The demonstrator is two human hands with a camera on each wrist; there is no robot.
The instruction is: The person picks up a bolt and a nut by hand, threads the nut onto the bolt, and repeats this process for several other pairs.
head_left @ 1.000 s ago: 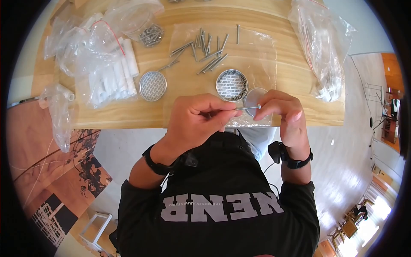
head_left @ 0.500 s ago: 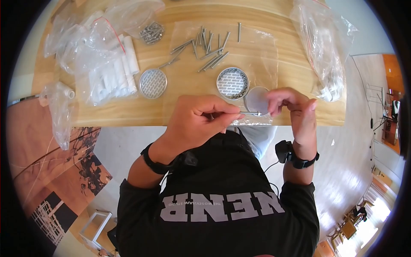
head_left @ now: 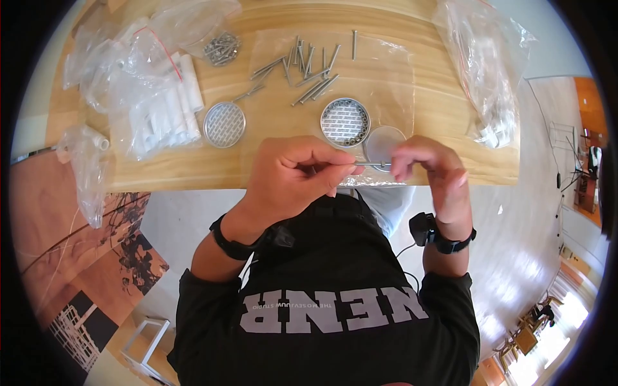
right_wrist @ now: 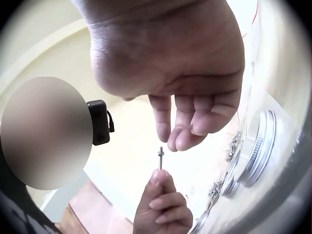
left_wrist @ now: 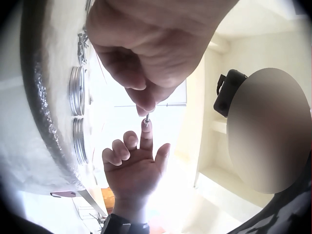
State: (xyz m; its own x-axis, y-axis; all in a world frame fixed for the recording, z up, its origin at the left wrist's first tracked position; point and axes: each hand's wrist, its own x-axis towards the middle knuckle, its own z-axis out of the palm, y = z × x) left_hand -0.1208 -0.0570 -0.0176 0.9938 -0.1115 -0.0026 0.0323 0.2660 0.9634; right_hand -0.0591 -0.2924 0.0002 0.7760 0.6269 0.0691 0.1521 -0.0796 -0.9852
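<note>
My left hand [head_left: 293, 170] pinches a thin metal bolt [head_left: 368, 163] between thumb and index finger, its free end pointing right. A small nut [right_wrist: 160, 152] sits on the bolt close to that end. My right hand [head_left: 438, 174] is right by the bolt's tip, its index finger extended and its other fingers loosely bent, as the left wrist view shows. Just beyond the hands stands a round tin [head_left: 346, 122] with several small nuts [head_left: 364, 122] along its inner edge. A second round container [head_left: 385, 143] beside it is partly hidden behind the right hand.
Loose bolts [head_left: 312, 64] lie on a clear plastic sheet [head_left: 393, 71]. A round lid [head_left: 224, 125] and a bag of small hardware [head_left: 222, 49] are left of them. White tubes [head_left: 170, 109] in plastic bags lie at the left, another clear bag [head_left: 479, 77] at the right.
My right hand drew back to the right from the bolt's tip, then came back near it. My left hand keeps its pinch on the bolt, almost in place.
</note>
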